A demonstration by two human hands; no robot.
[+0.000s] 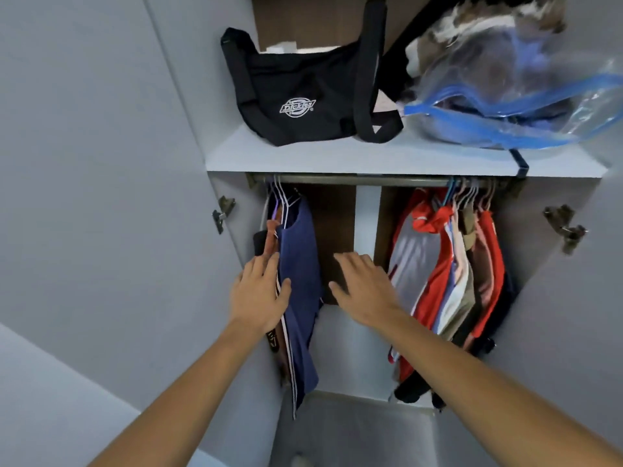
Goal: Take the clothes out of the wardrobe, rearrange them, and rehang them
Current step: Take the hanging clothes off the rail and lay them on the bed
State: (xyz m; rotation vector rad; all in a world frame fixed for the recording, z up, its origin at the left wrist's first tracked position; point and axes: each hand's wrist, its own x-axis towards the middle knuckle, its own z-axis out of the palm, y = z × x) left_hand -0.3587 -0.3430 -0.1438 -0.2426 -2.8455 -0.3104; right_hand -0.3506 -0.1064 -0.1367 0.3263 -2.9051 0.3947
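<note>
Clothes hang in 2 bunches on the rail (354, 180): a small left bunch (298, 264) fronted by a blue garment, and a fuller right bunch (448, 264) in red, grey and pink. They look light, soft and floppy, so the hanger hooks are likely the best place to take hold. Exact counts blur; roughly 4 left, 7 or more right. The left hand (258, 291) rests flat on the blue garment, fingers straight; the right hand (365, 284) hovers spread between the bunches, holding nothing.
</note>
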